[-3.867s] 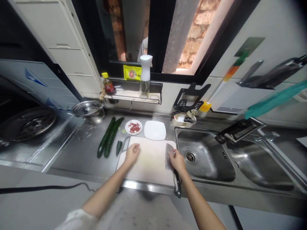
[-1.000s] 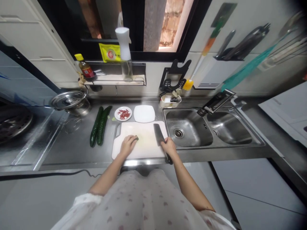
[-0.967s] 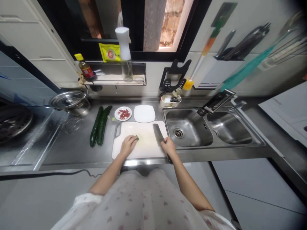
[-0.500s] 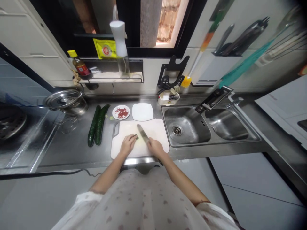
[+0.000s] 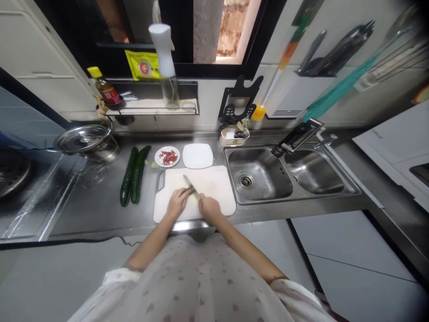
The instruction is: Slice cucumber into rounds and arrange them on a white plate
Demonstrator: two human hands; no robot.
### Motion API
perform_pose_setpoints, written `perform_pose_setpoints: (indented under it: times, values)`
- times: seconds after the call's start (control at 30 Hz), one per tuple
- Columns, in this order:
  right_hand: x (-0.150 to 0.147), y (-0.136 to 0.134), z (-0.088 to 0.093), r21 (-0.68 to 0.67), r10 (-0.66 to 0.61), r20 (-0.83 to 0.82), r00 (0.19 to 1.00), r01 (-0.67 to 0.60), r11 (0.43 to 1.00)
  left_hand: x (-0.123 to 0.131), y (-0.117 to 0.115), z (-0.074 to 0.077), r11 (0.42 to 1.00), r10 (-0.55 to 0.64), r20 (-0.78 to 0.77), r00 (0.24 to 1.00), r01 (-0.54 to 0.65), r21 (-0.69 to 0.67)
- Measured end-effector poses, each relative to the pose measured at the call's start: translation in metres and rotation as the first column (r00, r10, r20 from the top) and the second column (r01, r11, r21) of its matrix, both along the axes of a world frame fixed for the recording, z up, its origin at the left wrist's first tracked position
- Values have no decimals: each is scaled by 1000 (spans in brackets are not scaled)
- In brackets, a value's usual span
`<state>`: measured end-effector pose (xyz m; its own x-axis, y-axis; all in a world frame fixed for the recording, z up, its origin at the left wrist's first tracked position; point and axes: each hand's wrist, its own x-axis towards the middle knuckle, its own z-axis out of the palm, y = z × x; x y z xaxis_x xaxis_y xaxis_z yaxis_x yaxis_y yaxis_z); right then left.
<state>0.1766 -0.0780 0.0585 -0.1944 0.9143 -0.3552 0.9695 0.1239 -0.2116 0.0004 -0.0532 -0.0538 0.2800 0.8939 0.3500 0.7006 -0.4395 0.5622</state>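
Left hand (image 5: pixel 177 203) on a small green piece (image 5: pixel 187 190), right hand (image 5: pixel 209 209) on the knife (image 5: pixel 190 184)

Both hands work close together over the white cutting board (image 5: pixel 216 188). The left hand is narrowed to a pinch, its fingertips holding the dark-skinned green piece on the board, left of its middle. The piece is partly hidden by fingers and blade; it could be a cucumber end, but that is too small to tell. The right hand is wrapped around the knife's handle, and the blade slants away to the upper left, over or against the piece just beside the left fingertips. Whether the edge has entered it cannot be made out.

The step in hand looks like a cut through that piece, at its start or partway. Judging from this pose, the next move calls for a short, controlled stroke, with the left fingertips tucked back from the edge and the piece held flat; something so small could easily roll or slip.

Two whole cucumbers (image 5: pixel 138 176) lie side by side on the steel surface (image 5: pixel 87 201), left of the board. Beyond the board, a round plate (image 5: pixel 157 160) carries chopped red bits (image 5: pixel 169 156), with a white square plate (image 5: pixel 197 155) just beside it.
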Motion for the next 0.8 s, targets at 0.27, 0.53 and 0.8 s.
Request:
perform_pose_setpoints:
  times: [0.27, 0.53, 0.8]
  values:
    - [-2, 1, 3, -13, 8, 19, 1000, -8, 1000, 0, 0, -1, 1000, 8, 6, 1000, -8, -1]
    - [-2, 0, 4, -26, 14, 29, 999, -13, 1000, -1, 1, 2, 1000, -7, 23, 1000, 8, -30]
    - [-2, -1, 7, -38, 28, 26, 999, -27, 999, 0, 1, 0, 999, 16, 24, 1000, -15, -43]
